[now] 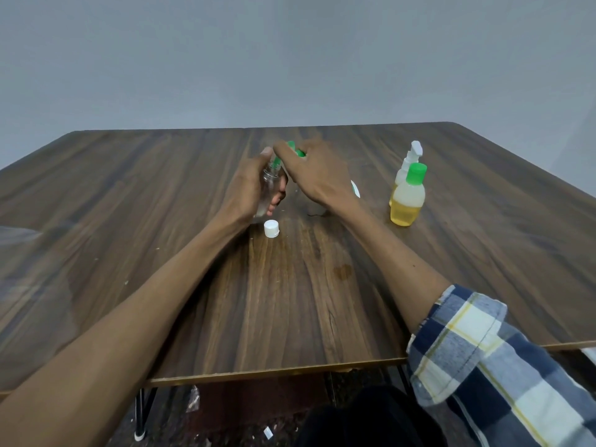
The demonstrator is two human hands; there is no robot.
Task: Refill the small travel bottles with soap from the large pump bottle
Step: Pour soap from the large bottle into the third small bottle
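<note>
Travel bottle (270, 185) clear, uncapped, in left hand (250, 188).

Two hands are counted: the left hand (254, 182) and the right hand (314, 171), at 12 o'clock on the tabletop (290, 285). One clear bottle (269, 185) is noted. Two yellow-filled bottles are tallied at 2 o'clock: one green-capped bottle (407, 201), one white-topped bottle (409, 159). One loose white cap (271, 228) is logged.

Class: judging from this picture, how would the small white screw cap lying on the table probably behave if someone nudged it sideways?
The small white screw cap looks like thin plastic, so probably light and easily slid. It rests flat on the smooth wooden table, so it would likely skid rather than tip. Knocked onto its round side, it may roll.
</note>
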